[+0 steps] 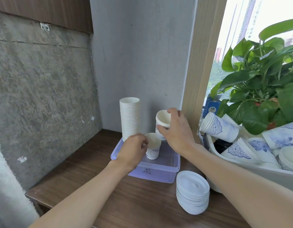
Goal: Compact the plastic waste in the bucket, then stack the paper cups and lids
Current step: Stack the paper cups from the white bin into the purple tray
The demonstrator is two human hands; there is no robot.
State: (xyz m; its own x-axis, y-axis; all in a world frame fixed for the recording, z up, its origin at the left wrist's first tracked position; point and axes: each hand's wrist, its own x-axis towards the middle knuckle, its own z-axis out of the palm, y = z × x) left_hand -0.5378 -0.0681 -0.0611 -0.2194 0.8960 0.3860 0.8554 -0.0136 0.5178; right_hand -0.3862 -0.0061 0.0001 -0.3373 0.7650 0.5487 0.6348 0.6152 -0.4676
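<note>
My right hand (pixel 177 130) pinched one paper cup (pixel 162 118) at its rim; left of that grip, my left hand (pixel 134 150) wrapped a second cup (pixel 153 151). Light, crushable walls: I judged rims safest.

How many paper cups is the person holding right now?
2: the front cup, gripped by the left hand on the purple container; the rear cup, gripped by the right hand, possibly several nested.

Each hand, left hand (pixel 133 149) and right hand (pixel 177 129), grips a paper cup.

Illegible handwriting on plastic box (pixel 159 175), unreadable label on blue carton (pixel 211 104)
</note>
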